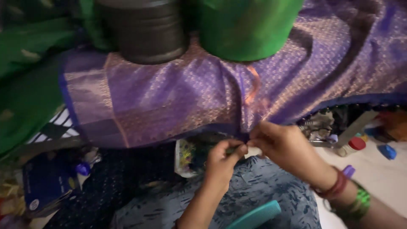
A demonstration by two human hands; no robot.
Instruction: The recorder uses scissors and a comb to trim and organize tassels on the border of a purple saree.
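I am watching 2 hands working hem of purple gold-patterned silk cloth [178, 97] draped above lap: left hand [220, 163] pinching small green piece, right hand [282, 146] fingers clamped on dark edge. Judging edge-finishing underway; steady pinching needed.

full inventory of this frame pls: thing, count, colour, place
draped cloth: 1, purple with gold weave, across the middle, both hands at its lower edge
green fabric: 1, green, left side
green drum shape: 1, green, top centre on the cloth
dark cylinder: 1, dark grey, top, left of the green shape
small jar: 1, pale with red lid, right floor
blue cap: 1, blue, far right floor
dark packet: 1, navy, lower left
teal object: 1, teal, bottom centre
bangles: several, red and green, right wrist
left hand: 1, pinching something small at the cloth edge
right hand: 1, fingers at the cloth edge
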